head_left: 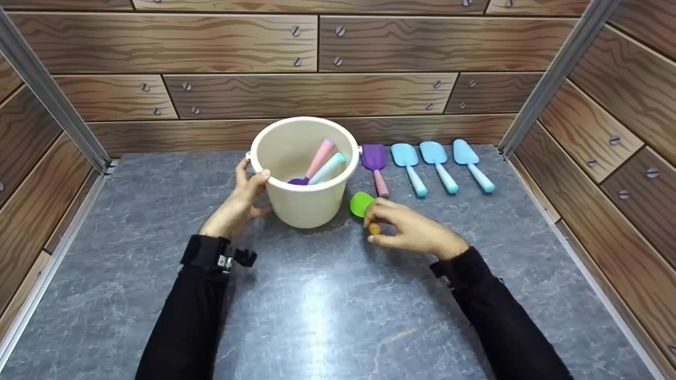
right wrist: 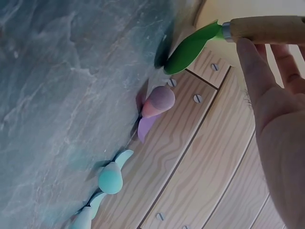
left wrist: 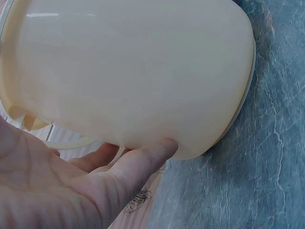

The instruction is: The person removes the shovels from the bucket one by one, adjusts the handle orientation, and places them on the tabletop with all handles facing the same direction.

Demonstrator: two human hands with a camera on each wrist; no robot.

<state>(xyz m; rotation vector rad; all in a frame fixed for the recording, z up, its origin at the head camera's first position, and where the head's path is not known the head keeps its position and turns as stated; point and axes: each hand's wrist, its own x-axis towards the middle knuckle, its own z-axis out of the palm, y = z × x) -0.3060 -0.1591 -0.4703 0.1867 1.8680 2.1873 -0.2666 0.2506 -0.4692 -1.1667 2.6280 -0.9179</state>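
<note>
My left hand (head_left: 240,198) holds the cream bucket (head_left: 309,203) by its left side. In the left wrist view the thumb rests against the bucket wall (left wrist: 133,71), with other fingers partly hidden behind it. Inside the bucket are a pink-handled purple trowel (head_left: 321,158) and a turquoise handle (head_left: 328,168), whose lower end is hidden. Right of the bucket, my right hand (head_left: 409,227) pinches the wooden handle (right wrist: 267,29) of a small green trowel (right wrist: 193,50). Its blade slants down towards the tabletop; whether the tip touches, I cannot tell.
Beyond the right hand lies a purple trowel with a pink handle (head_left: 380,183). To its right, a row of blue trowels (head_left: 405,154) lies with handles towards me. Wood-patterned panels (head_left: 311,95) enclose the grey marbled tabletop (head_left: 338,316) at the back and sides.
</note>
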